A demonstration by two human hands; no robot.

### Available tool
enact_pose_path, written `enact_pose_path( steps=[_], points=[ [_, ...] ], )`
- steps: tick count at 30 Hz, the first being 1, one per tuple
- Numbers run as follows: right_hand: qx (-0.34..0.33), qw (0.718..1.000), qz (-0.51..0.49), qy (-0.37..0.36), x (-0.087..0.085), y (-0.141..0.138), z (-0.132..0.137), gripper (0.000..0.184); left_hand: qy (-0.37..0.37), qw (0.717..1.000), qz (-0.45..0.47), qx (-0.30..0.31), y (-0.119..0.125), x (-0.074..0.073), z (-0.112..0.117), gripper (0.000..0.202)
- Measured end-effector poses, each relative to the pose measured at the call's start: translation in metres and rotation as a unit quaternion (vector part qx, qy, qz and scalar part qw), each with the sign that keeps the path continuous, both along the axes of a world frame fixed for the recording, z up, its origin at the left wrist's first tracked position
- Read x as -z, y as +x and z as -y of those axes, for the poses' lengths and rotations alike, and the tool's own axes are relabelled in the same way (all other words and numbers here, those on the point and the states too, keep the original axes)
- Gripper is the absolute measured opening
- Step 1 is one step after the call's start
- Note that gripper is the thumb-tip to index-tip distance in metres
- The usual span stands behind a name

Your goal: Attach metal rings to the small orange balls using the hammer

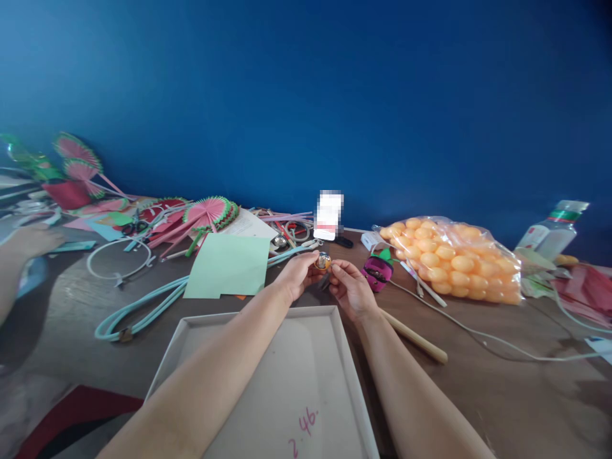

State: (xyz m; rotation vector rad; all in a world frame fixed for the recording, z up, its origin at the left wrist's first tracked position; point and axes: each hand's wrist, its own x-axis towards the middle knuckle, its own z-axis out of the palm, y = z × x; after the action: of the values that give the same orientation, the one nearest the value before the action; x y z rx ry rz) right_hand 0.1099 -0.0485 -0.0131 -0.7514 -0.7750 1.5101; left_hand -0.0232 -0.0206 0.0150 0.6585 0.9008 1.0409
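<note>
Over the far edge of a shallow white box lid [291, 376], my left hand [301, 274] is closed around a small shiny round object [322, 261], silver and gold-coloured; its exact kind is unclear. My right hand [351, 287] pinches at the right side of that object, thumb and fingers together. Something dark and narrow [324, 281] hangs just under the fingers, too small to name. Right of my right hand sits a purple pouch-like item [377, 273] with green leaf shapes on top. A phone [328, 217] with a lit screen stands behind my hands.
Light green paper [227, 264], looped pale blue tubing [138, 312] and pink paper fans [210, 213] lie left. Another person's hand [38, 242] is far left. To the right are a bag of orange balls [454, 258], a wooden stick [415, 338], a white cable [478, 333] and a bottle [557, 233].
</note>
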Motion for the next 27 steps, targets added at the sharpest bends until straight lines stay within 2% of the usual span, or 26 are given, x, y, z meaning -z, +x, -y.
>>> enact_pose_path(
  steps=[27],
  points=[
    [-0.002, 1.000, 0.003, -0.020, -0.0048, 0.0012, 0.0011, 0.024, 0.046, 0.998, -0.044, 0.025, -0.0002, 0.0047, -0.0003, 0.019]
  ],
)
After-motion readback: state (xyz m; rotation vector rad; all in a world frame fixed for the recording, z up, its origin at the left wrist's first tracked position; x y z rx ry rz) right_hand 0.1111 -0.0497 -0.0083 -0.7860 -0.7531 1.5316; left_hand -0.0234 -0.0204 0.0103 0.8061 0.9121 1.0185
